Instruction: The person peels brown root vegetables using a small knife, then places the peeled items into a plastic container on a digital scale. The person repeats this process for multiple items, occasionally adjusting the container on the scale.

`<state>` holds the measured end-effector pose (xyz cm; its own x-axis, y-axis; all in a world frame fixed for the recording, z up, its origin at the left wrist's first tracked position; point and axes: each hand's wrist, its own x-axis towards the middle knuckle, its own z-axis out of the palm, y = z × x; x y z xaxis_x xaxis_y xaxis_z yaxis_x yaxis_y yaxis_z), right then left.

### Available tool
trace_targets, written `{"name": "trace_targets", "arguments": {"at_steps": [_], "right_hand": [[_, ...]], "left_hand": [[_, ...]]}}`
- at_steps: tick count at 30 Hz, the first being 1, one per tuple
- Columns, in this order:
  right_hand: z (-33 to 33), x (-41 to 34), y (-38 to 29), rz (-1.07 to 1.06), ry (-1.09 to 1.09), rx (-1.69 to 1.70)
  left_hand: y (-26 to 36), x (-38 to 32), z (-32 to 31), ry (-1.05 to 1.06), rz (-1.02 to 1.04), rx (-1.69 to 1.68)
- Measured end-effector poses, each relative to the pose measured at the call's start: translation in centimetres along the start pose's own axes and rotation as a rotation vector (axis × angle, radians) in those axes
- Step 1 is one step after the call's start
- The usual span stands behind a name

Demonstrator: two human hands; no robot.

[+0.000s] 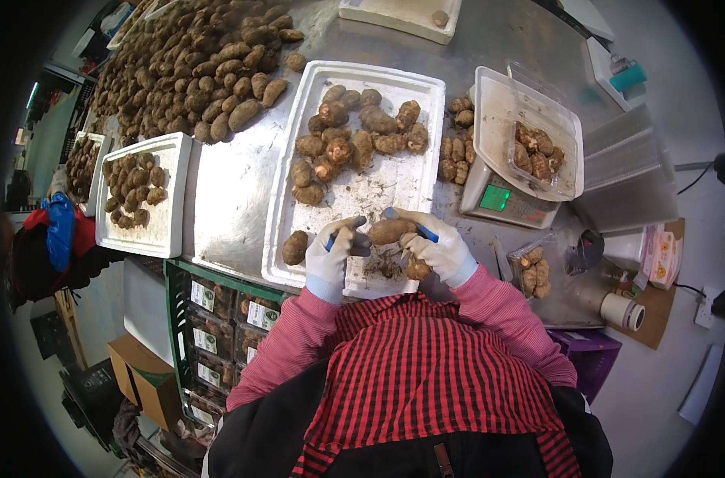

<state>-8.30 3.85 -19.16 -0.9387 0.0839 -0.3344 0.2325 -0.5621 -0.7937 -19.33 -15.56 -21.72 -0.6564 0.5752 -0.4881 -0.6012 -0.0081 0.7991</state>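
Note:
Both my hands wear white knit gloves with blue-grey coated fingers, above the near end of a white foam tray. A brown taro corm lies in the grip of my right hand. Something small and pointed, perhaps a blade, shows under those fingers; its shape is unclear. My left hand is at the corm's left end with its fingers apart, holding nothing visible. Another taro sits just below my right hand. One single taro rests left of my left hand, and several trimmed taros fill the tray's far half.
To the right, a digital scale carries a clear box of taros. Stacked clear containers and a filled pack are nearby. A large taro heap covers the far left. Below left stands a green crate; a co-worker's sleeve shows beyond.

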Motion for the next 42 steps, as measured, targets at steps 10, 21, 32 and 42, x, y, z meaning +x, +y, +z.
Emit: {"name": "trace_targets", "arguments": {"at_steps": [10, 21, 32, 42], "right_hand": [[2.5, 0.3, -0.7, -0.141, 0.151, -0.458], [0.6, 2.4, 0.7, 0.015, 0.132, -1.208], [0.5, 0.5, -1.4, 0.002, 0.008, -0.086], [-8.7, -4.2, -15.3, -0.611, 0.935, -0.648]], "left_hand": [[-1.1, -0.8, 0.3, -0.204, 0.124, 0.027], [-0.8, -1.1, 0.4, -0.141, 0.273, -0.175], [-0.4, -1.7, 3.6, -0.097, 0.501, 0.262], [0.0, -0.7, 2.4, 0.132, 0.326, 0.374]]}}
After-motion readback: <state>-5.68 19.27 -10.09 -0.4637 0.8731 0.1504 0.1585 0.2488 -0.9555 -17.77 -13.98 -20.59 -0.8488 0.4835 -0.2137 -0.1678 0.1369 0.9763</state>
